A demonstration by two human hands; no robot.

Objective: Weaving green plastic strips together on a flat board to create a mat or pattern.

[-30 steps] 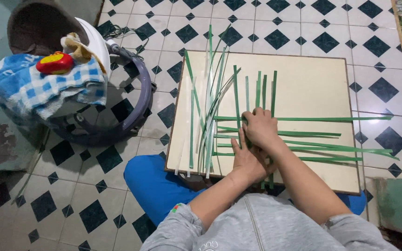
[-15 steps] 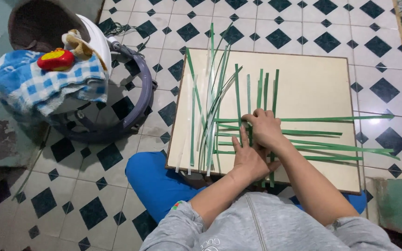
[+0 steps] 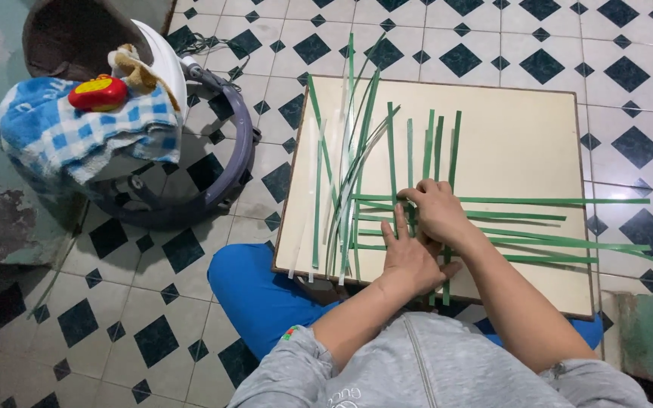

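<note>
Long green strips (image 3: 538, 221) lie crossed on a cream board (image 3: 515, 136), some upright, some running right. A loose bundle of green and pale strips (image 3: 345, 181) lies at the board's left side. My left hand (image 3: 410, 257) presses flat on the crossing strips, index finger stretched forward. My right hand (image 3: 438, 211) sits just above it, fingertips pinching a vertical strip (image 3: 410, 151) at the weave's upper left corner.
The board rests on a black-and-white tiled floor (image 3: 190, 249) over my blue-clad knee (image 3: 258, 291). At the left stands a baby walker (image 3: 175, 151) draped with a blue checked cloth (image 3: 77, 136), a red toy (image 3: 98, 93) on top.
My left hand has slid a little left and forward on the strips, its index finger now extended. My right hand stays at the weave's corner, fingers shifted slightly.
</note>
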